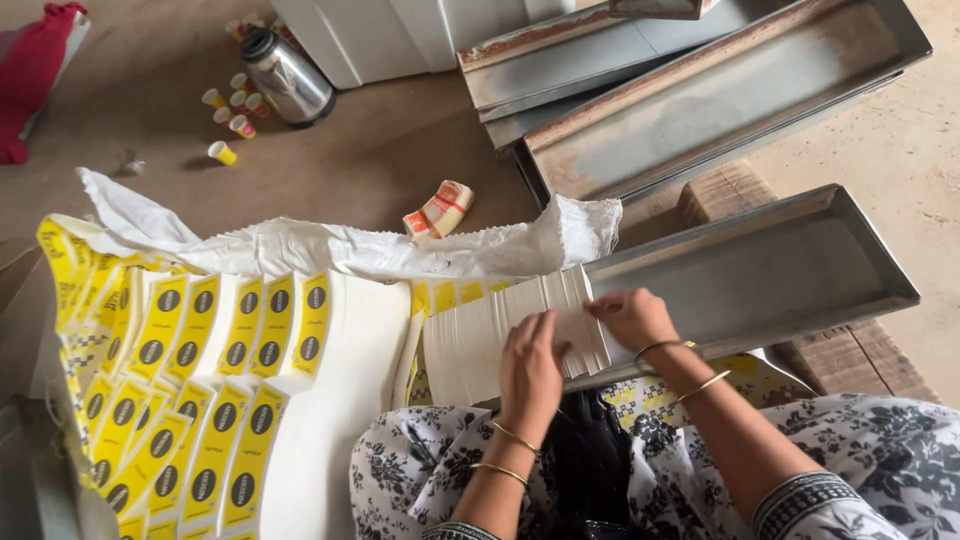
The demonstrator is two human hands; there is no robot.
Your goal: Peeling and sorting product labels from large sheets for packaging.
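Both hands sit on the fanned white card stack [510, 335], which lies directly under and just ahead of them, long axis running left-to-right with a slight upward tilt toward the right hand. Left hand [530, 370] lies flat, fingers spread, pressing mid-stack. Right hand [633, 315] pinches the stack's right end at its upper corner, so it's the nearer one to that edge. Grey metal tray [790, 270] sits just beyond the right hand, touching the stack's end. Yellow label bundles [200, 380] lie well to the left of the left hand.
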